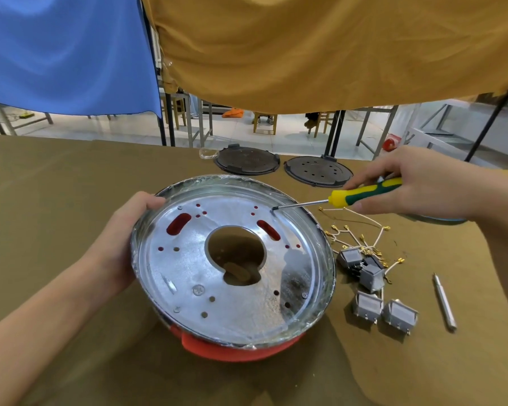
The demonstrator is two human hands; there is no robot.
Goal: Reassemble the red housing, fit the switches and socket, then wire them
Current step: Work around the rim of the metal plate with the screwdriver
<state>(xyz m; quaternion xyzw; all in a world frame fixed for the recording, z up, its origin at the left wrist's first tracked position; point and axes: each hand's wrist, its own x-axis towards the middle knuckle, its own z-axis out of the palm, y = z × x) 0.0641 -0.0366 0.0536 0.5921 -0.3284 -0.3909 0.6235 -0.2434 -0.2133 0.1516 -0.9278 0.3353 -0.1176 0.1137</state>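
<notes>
Now: left hand (126,230) reaches in from lower left, fingers curled over rim of red housing (232,351), tilting its metal plate (188,259) toward camera on the table (56,186). Right hand (417,186) comes in from the right, grip closed round screwdriver (364,191), tip on plate's far side. Switches (370,306) w/ wires (364,232) lie just right of housing.

Two dark round plates (247,161) (318,172) at table's far edge, blue cloth (62,54), mustard cloth (335,48)
</notes>
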